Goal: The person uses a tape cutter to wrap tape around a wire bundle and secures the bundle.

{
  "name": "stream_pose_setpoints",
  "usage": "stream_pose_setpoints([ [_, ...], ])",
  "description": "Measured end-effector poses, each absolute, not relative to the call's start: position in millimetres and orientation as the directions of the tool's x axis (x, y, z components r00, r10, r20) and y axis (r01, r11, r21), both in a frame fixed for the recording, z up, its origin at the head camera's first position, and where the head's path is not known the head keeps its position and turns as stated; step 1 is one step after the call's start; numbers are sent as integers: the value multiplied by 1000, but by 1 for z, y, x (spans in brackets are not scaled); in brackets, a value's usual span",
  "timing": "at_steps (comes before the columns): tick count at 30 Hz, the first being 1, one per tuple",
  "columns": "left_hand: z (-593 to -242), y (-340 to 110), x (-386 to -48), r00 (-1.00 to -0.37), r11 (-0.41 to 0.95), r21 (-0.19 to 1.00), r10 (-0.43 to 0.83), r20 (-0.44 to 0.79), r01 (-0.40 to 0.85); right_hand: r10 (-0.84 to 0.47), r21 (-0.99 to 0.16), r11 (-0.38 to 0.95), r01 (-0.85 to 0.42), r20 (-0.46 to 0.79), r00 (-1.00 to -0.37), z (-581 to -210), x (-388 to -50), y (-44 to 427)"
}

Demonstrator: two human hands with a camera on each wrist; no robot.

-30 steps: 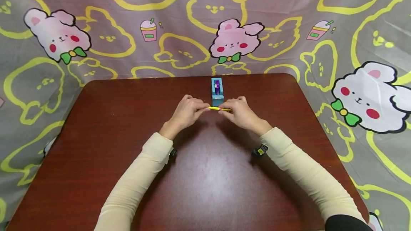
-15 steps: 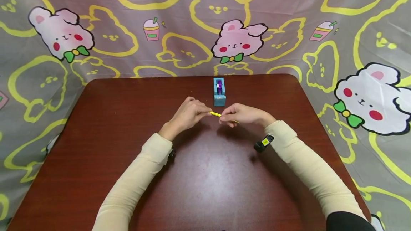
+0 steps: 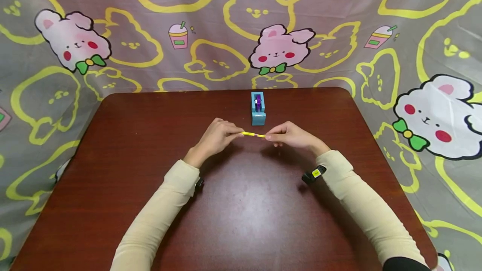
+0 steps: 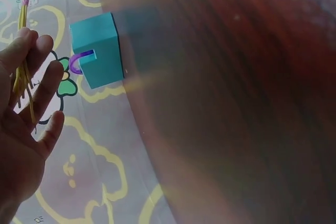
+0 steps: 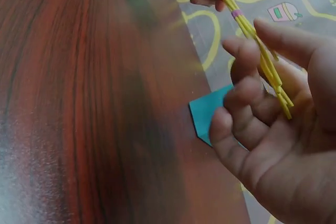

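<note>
A thin bundle of yellow strands [image 3: 249, 134] spans the gap between my hands above the table. Around its middle runs a narrow pinkish-purple band [image 5: 236, 13]. My left hand [image 3: 215, 139] pinches the left end between thumb and fingertips. In the left wrist view, loose ends of the yellow bundle [image 4: 24, 17] hang past the left palm. My right hand [image 3: 295, 138] pinches the other end, its remaining fingers loosely bent; several strand tips poke out over the palm in the right wrist view. Just beyond the hands stands a blue tape dispenser [image 3: 258, 118] with a purple roll [image 3: 257, 101].
The dark reddish-brown table [image 3: 248, 221] has rounded far corners. A grey curtain [image 3: 222, 24] with yellow outlines and rabbit prints hangs behind and along the sides. Black wrist devices [image 3: 313, 175] sit under the cream sleeves [image 3: 158, 208].
My hands have drawn slightly toward me, away from the tape dispenser. The right hand has slid rightward along the yellow bundle, baring the purple band and more of its length.
</note>
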State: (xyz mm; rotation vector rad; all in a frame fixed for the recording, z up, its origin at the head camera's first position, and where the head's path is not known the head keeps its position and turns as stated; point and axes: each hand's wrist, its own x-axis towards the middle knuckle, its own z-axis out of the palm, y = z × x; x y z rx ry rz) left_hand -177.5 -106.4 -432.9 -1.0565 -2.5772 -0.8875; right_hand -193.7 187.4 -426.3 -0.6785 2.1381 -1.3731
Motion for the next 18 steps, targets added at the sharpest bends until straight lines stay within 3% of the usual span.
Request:
stream_pose_setpoints([
  [5,-438,-108,-180,-750,544,521,537,386,658,-529,-935,348,-66,-138,-837,-430,-192,192],
  [8,-441,-110,-181,-802,550,595,497,331,586,-467,-945,328,1,-163,-869,-433,-193,194],
  [12,-445,-116,-182,-875,562,689,420,240,459,-406,-953,293,81,-201,-891,-441,-197,199],
  [18,-449,-123,-186,-905,514,768,377,197,381,-394,-955,258,145,-241,-887,-451,-203,203],
])
